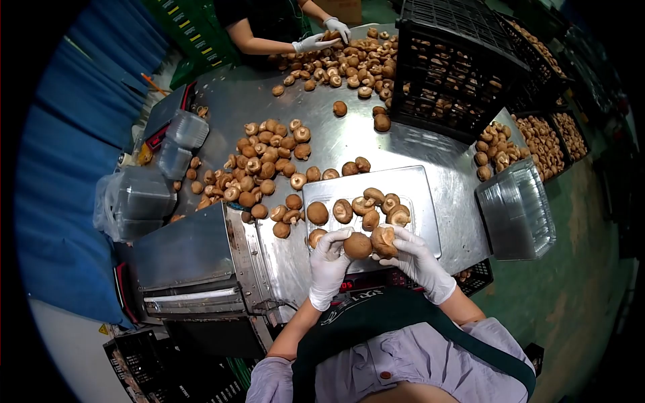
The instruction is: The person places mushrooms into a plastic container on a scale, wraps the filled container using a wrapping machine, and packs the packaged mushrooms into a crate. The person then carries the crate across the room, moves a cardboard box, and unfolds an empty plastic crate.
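Note:
In white gloves, my left hand grips a round brown mushroom over the near edge of a metal scale plate. Close beside it, my right hand is closed on another mushroom, whose pale underside partly shows. Several loose mushrooms lie on the plate and in a clear plastic tray there, just beyond my hands. Below the plate a red digital display is partly hidden by my hands and apron.
A mushroom heap lies left on the steel table. Black crates stand at right, near stacked clear trays. A metal sealing machine sits at left. Across the table, another person's gloved hands hold mushrooms.

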`<move>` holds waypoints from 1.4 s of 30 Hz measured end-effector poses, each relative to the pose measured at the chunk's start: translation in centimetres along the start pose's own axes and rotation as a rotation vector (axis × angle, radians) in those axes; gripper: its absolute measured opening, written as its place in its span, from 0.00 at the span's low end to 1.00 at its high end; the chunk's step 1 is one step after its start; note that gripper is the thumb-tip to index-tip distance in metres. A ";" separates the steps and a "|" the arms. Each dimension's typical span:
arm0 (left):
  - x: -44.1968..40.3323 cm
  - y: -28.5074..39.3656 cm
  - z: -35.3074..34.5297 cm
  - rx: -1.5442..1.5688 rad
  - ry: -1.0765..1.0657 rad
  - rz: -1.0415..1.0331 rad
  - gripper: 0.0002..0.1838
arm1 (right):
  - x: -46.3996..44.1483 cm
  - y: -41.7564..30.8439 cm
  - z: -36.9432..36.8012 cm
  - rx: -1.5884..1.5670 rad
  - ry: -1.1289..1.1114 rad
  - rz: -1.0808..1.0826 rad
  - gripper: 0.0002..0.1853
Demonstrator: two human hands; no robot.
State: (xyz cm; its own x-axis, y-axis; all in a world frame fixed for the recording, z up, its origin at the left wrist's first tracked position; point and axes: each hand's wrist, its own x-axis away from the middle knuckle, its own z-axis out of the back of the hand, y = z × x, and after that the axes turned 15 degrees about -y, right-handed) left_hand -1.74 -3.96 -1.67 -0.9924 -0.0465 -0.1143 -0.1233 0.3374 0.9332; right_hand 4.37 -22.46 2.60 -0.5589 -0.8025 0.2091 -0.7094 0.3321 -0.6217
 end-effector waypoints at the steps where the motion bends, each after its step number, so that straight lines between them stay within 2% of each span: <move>1: 0.0 0.2 -0.1 0.000 -0.001 0.000 0.22 | 0.0 0.1 0.1 -0.030 0.002 0.009 0.24; 3: 0.0 1.1 -0.3 0.118 -0.035 0.108 0.25 | 0.0 0.2 0.2 -0.058 0.003 0.019 0.24; 9: -0.3 2.0 -0.9 0.441 -0.062 0.160 0.28 | 0.0 0.4 0.0 -0.084 0.023 0.005 0.25; 15: -0.2 1.9 -0.7 0.487 -0.049 0.211 0.28 | -0.1 0.4 0.1 -0.058 0.028 -0.009 0.25; 22: -0.1 1.7 -0.6 0.465 -0.031 0.245 0.25 | -0.1 0.6 0.2 -0.036 0.037 0.006 0.26; 25: -0.3 2.0 -0.5 0.374 -0.044 0.231 0.24 | 0.0 0.4 0.3 -0.012 0.018 0.013 0.26; 27: -0.4 2.3 -0.3 0.107 -0.019 0.136 0.24 | 0.0 0.5 0.4 0.000 0.005 0.013 0.26; 31: -0.8 3.3 0.4 0.013 0.049 0.048 0.26 | -0.1 0.4 0.2 0.083 0.039 0.083 0.27; 42: -0.4 2.3 -0.1 0.086 0.026 0.115 0.22 | -0.1 -0.1 -0.3 0.146 0.089 0.117 0.26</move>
State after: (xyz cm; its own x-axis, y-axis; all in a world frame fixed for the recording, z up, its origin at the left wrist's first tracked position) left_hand -1.60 -3.27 0.60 -0.9997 -0.0264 0.0016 -0.0097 0.4216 0.9067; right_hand 4.33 -22.28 2.83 -0.6742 -0.7136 0.1904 -0.5710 0.3400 -0.7472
